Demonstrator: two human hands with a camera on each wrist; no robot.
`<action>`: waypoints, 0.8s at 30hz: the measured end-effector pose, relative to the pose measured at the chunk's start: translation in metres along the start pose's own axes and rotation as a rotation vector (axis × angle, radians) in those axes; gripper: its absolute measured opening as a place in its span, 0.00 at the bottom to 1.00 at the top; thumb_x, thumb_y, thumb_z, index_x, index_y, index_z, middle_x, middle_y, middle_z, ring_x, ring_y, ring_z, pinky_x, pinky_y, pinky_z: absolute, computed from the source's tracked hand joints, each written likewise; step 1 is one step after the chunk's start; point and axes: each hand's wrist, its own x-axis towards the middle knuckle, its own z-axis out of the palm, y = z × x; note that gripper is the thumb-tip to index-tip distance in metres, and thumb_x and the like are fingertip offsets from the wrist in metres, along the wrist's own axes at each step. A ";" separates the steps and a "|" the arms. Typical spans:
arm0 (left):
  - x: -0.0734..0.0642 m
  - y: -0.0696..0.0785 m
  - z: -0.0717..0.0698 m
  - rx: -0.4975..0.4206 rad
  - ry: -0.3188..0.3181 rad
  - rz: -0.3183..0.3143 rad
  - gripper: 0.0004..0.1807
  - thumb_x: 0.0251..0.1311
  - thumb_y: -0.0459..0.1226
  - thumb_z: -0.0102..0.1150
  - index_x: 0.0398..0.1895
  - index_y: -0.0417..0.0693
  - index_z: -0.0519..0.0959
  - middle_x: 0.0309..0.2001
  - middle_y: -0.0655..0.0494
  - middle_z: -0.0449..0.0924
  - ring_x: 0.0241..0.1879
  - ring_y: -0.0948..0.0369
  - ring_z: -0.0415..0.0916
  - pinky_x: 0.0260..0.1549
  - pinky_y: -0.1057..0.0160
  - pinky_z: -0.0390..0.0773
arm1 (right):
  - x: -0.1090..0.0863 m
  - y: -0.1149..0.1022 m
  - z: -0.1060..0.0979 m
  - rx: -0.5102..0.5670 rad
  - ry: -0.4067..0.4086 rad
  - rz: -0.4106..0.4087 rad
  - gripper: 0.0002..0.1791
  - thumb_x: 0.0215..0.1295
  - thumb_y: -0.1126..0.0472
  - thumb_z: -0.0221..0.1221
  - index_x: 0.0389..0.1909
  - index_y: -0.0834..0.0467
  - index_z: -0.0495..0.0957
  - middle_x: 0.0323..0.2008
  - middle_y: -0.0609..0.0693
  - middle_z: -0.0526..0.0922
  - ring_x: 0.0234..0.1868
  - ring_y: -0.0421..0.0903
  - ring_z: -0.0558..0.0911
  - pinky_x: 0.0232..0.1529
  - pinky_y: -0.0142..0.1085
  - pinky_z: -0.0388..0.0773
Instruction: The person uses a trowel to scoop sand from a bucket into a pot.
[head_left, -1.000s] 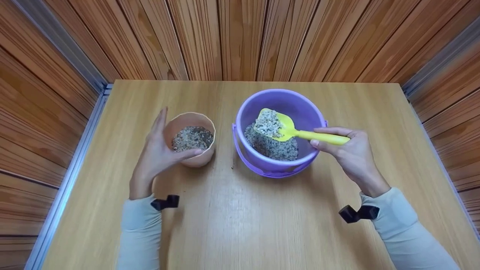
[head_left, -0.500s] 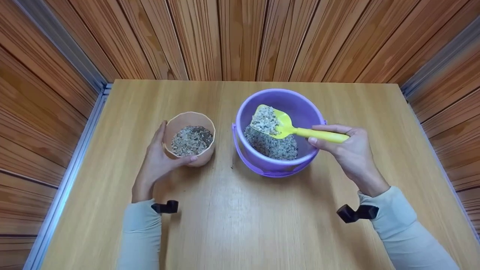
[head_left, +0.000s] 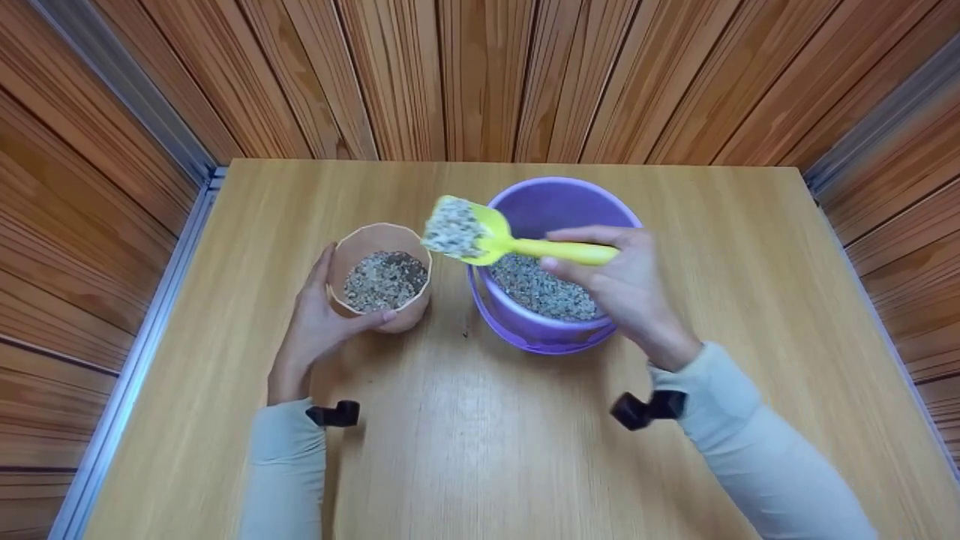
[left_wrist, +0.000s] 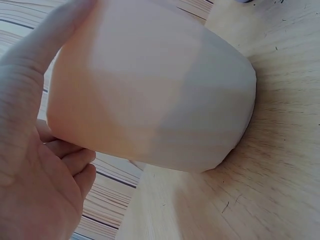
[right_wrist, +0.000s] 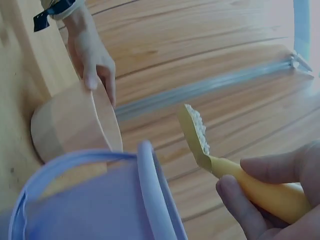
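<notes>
My left hand (head_left: 311,326) grips a peach-coloured flower pot (head_left: 379,238) at its rim, thumb on the near side and fingers round the left. Grey gravel (head_left: 382,285) with a darker patch lies inside the pot. In the left wrist view the pot's base (left_wrist: 235,135) rests upright on the table. A yellow toy shovel (head_left: 496,232), loaded with pale gravel (head_left: 454,227), is pinched by its handle in my right hand (head_left: 630,281). Its blade hangs over the left rim of a purple bucket (head_left: 566,196), tip close to the pot's right rim. More gravel fills the bucket's bottom.
The bucket's handle (right_wrist: 150,190) hangs down its side, as the right wrist view also shows. Small dark specks (head_left: 465,334) lie on the wooden table (head_left: 480,435) between the containers. Wood-panelled walls (head_left: 480,82) with metal rails enclose the table.
My right hand has carried the loaded shovel left and up, from over the bucket's middle toward the pot. My left hand's fingers have closed round the pot; the pot and bucket stay put.
</notes>
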 end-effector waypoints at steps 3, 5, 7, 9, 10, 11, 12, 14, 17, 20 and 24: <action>0.000 0.000 0.000 -0.018 -0.003 -0.021 0.73 0.41 0.56 0.82 0.84 0.59 0.39 0.82 0.53 0.41 0.80 0.49 0.39 0.74 0.39 0.47 | 0.007 -0.002 0.021 -0.029 -0.021 -0.052 0.18 0.52 0.69 0.76 0.45 0.65 0.87 0.35 0.55 0.89 0.29 0.48 0.84 0.30 0.34 0.84; 0.000 0.000 0.001 -0.026 -0.004 -0.024 0.73 0.41 0.55 0.82 0.84 0.60 0.39 0.82 0.53 0.40 0.80 0.49 0.38 0.74 0.38 0.46 | 0.011 -0.001 0.034 -0.064 -0.024 -0.091 0.17 0.51 0.68 0.76 0.44 0.64 0.88 0.35 0.53 0.89 0.29 0.47 0.84 0.28 0.33 0.82; 0.000 0.000 0.001 -0.025 -0.001 -0.012 0.73 0.41 0.55 0.83 0.84 0.59 0.39 0.82 0.52 0.40 0.80 0.49 0.38 0.75 0.39 0.46 | 0.015 0.000 0.046 -0.088 -0.027 -0.123 0.17 0.51 0.69 0.76 0.43 0.64 0.88 0.35 0.53 0.90 0.30 0.47 0.84 0.30 0.33 0.82; 0.000 -0.001 0.001 -0.015 0.007 0.014 0.74 0.40 0.56 0.83 0.84 0.57 0.39 0.82 0.52 0.41 0.80 0.49 0.38 0.75 0.40 0.46 | 0.019 0.001 0.056 -0.121 -0.017 -0.143 0.16 0.51 0.68 0.76 0.43 0.63 0.89 0.36 0.51 0.90 0.32 0.46 0.85 0.31 0.34 0.82; 0.000 -0.001 0.001 -0.010 0.009 0.026 0.74 0.39 0.57 0.83 0.84 0.56 0.40 0.82 0.52 0.41 0.80 0.49 0.38 0.75 0.40 0.46 | 0.020 0.002 0.061 -0.138 -0.012 -0.150 0.16 0.51 0.68 0.76 0.43 0.62 0.89 0.36 0.51 0.90 0.33 0.45 0.85 0.33 0.34 0.83; 0.000 -0.002 0.002 -0.005 0.011 0.039 0.75 0.39 0.58 0.83 0.84 0.55 0.40 0.82 0.51 0.42 0.80 0.49 0.38 0.75 0.41 0.46 | 0.022 0.002 0.065 -0.155 -0.007 -0.156 0.15 0.51 0.68 0.76 0.42 0.62 0.89 0.36 0.51 0.90 0.34 0.45 0.85 0.35 0.34 0.83; 0.001 -0.002 0.002 -0.003 0.014 0.047 0.75 0.38 0.59 0.83 0.84 0.55 0.40 0.82 0.51 0.42 0.80 0.50 0.38 0.75 0.41 0.46 | 0.023 0.003 0.069 -0.171 -0.005 -0.159 0.15 0.52 0.68 0.76 0.42 0.61 0.89 0.36 0.50 0.90 0.34 0.44 0.86 0.36 0.34 0.83; 0.000 -0.002 0.002 0.002 0.019 0.060 0.76 0.37 0.60 0.82 0.84 0.55 0.40 0.82 0.51 0.42 0.80 0.50 0.39 0.75 0.42 0.46 | 0.025 0.004 0.076 -0.201 -0.005 -0.167 0.15 0.52 0.68 0.76 0.43 0.60 0.89 0.37 0.50 0.90 0.35 0.43 0.86 0.37 0.34 0.84; 0.000 -0.002 0.002 -0.009 0.018 0.056 0.76 0.36 0.61 0.82 0.84 0.57 0.40 0.82 0.52 0.42 0.80 0.50 0.38 0.75 0.42 0.45 | 0.026 0.005 0.084 -0.250 -0.016 -0.189 0.15 0.53 0.69 0.75 0.43 0.58 0.89 0.38 0.51 0.90 0.35 0.42 0.86 0.37 0.33 0.84; -0.001 -0.001 0.002 -0.013 0.020 0.056 0.76 0.35 0.61 0.83 0.84 0.57 0.40 0.82 0.53 0.42 0.80 0.50 0.38 0.75 0.42 0.45 | 0.027 0.005 0.089 -0.300 -0.026 -0.221 0.15 0.54 0.69 0.74 0.44 0.59 0.89 0.38 0.52 0.90 0.36 0.43 0.86 0.38 0.33 0.83; -0.001 0.000 0.002 -0.008 0.018 0.045 0.75 0.36 0.60 0.83 0.84 0.58 0.41 0.82 0.53 0.42 0.80 0.51 0.37 0.76 0.42 0.45 | 0.027 0.005 0.093 -0.353 -0.042 -0.256 0.16 0.55 0.69 0.73 0.46 0.60 0.89 0.40 0.53 0.90 0.39 0.44 0.87 0.42 0.34 0.83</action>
